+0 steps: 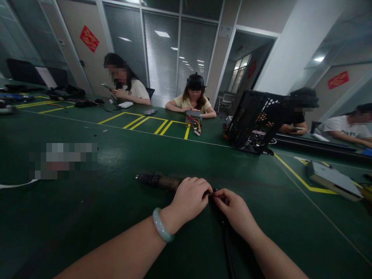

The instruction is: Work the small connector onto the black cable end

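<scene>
A corded electric screwdriver [162, 182] with a dark nose and a brownish body lies level on the green table, its metal tip to the left. My left hand [190, 197], with a pale green bangle on the wrist, is wrapped over its rear part. At that rear end, the thumb and fingers of my right hand [232, 205] are pinched on the end of a black cable [228, 244], close to my left fingertips. From there the cable runs down toward the near edge. My fingers hide exactly how cable and screwdriver meet.
A black computer case [252, 122] stands tilted at the back right. Beyond the yellow tape is a power supply with wires [195, 118]. A flat grey metal box [334, 180] lies at far right. Several people sit around the table. A white strap [17, 185] lies at left.
</scene>
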